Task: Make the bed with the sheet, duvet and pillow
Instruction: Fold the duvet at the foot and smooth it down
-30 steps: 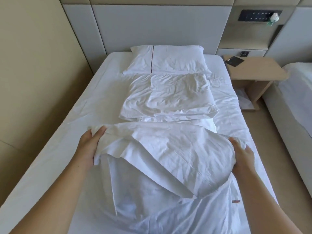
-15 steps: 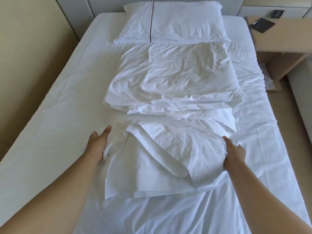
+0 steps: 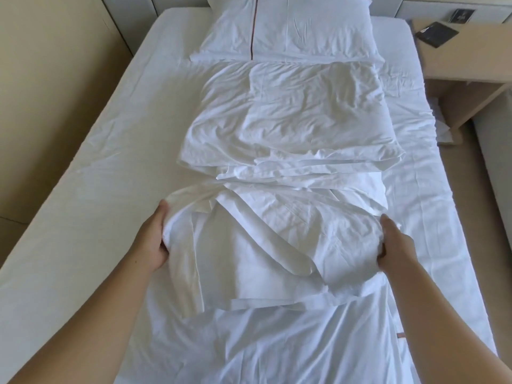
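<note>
— Two hands are on it: your left hand and right hand each curl round a side edge of the folded duvet. It lies mid-bed on the sheet, its far part bunched just below the pillow.
— So what can go wrong?
— Several layers are stacked there. If you've gripped only the top one, I'd expect it to peel off alone and leave a heap.
— And the sheet?
— Your fingers go under the folds; I can't tell whether they've caught the sheet too. Lift with it pinched and you'd drag it loose. Pull unevenly and the duvet would likely land skewed toward the nightstand.
</note>
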Action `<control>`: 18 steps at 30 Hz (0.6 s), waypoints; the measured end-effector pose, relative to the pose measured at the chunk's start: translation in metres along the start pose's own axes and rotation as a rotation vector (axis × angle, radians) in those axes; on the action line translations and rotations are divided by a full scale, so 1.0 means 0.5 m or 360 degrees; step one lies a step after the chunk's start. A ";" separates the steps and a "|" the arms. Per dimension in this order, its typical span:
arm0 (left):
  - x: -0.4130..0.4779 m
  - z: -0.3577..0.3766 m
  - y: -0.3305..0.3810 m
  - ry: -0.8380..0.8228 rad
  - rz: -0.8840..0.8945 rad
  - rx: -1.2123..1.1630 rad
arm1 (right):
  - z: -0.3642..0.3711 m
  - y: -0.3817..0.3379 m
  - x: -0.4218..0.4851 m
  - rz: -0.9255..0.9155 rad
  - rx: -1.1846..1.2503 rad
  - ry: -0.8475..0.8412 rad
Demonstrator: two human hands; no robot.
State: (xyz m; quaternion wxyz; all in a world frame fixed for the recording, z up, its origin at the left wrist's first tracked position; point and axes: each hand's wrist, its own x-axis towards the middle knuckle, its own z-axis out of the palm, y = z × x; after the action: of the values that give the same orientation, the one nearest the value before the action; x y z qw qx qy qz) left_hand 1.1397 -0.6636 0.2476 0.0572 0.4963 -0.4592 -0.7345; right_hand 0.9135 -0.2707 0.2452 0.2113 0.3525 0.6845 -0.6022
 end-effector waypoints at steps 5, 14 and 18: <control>-0.108 -0.034 -0.068 0.0255 0.0296 0.0063 | -0.074 0.038 -0.073 -0.0378 0.0077 0.0029; -0.286 -0.008 -0.255 -0.0094 0.0739 0.1143 | -0.107 0.273 -0.247 -0.1116 -0.0935 -0.0133; -0.259 0.067 -0.196 -0.0437 0.1338 0.1727 | -0.051 0.266 -0.222 -0.2006 -0.1590 -0.0534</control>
State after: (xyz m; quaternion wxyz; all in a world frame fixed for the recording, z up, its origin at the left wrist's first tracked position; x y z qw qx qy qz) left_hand 1.2147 -0.5170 0.2665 0.0222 0.1378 -0.9172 -0.3732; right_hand 1.0884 -0.2675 0.2393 0.0649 -0.3284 0.9007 -0.2769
